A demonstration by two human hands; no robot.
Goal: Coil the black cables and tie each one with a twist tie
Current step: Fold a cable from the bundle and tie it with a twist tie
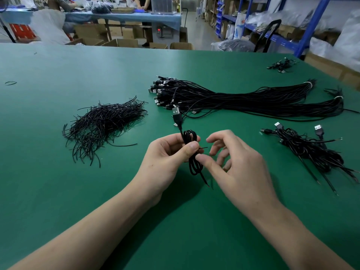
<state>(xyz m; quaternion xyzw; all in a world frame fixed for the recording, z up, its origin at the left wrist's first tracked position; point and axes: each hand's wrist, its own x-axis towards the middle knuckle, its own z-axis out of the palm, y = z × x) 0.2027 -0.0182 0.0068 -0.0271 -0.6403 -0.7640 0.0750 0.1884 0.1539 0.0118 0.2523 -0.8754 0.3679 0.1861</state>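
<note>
Head view, entries as I read them from my station:

1. Table [78,191]: green top that carries everything listed below.
2. Left hand [167,152]: the fingers are closed on the coiled cable [191,152] at its middle. The thumb lies across the front and the other fingertips show just behind the strands.
3. Coiled cable: a narrow black hank held upright above the table, near the middle of my view. Its plug [176,112] stands up out of the top, and a thin bare end hangs from the bottom loop.
4. Twist tie [204,147]: I can make out only a short black end, sticking out sideways from under the left thumb.
5. Right hand [239,162]: the thumb tip touches the coil just below the left thumb. The remaining fingers are loosely bent, spread and clear of the cable (they are blurred, so I read no finer detail) and grip nothing.
6. Pile of twist ties [103,125]: loose black strands on the left of the table.
7. Bundle of uncoiled cables [243,100]: lies beyond the hands with its plugs fanned to the left and its far ends bound with pale bands.
8. Heap of tied cables [309,151]: on the right of the table, near the right hand.
9. Smaller heap of cables [281,65]: at the far right corner.
10. Rubber band [10,83]: alone at the far left.
11. Blue shelving [303,36]: beyond the table on the right, holding boxes and bags.
</note>
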